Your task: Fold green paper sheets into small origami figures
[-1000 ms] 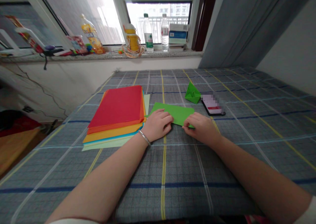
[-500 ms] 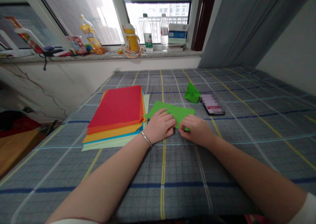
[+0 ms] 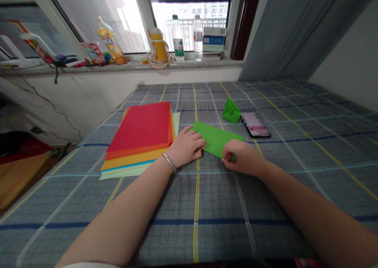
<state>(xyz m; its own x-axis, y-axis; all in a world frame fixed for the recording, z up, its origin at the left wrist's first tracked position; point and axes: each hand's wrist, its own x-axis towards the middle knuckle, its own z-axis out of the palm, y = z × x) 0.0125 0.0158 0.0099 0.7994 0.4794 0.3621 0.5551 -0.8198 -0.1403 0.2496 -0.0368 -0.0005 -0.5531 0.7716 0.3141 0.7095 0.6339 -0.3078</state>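
Two bare hands, seen from above, work on a green paper (image 3: 215, 139) lying on a gray plaid cloth (image 3: 220, 203). The paper is a flat, narrow piece, set at a slight slant between the hands, with its far edge uncovered. The left hand (image 3: 189, 145) lies over its left end, fingers curled close together; whether they pinch the paper or only press it, I cannot tell. A silver bracelet (image 3: 169, 162) circles that wrist. The right hand (image 3: 242, 156) is at the near right corner, its thumb and curled fingers clamped on the paper, a bit of green showing between them.

Just left of the left hand lies a stack of colored paper (image 3: 143, 127), red on top, with orange, yellow, blue and pale green edges below. Beyond the right end of the green paper stands a folded green paper shape (image 3: 231, 112) with a pointed top. Just right of it lies a phone (image 3: 256, 125), its screen partly blurred. At the back, bottles and boxes line a windowsill (image 3: 203, 64).
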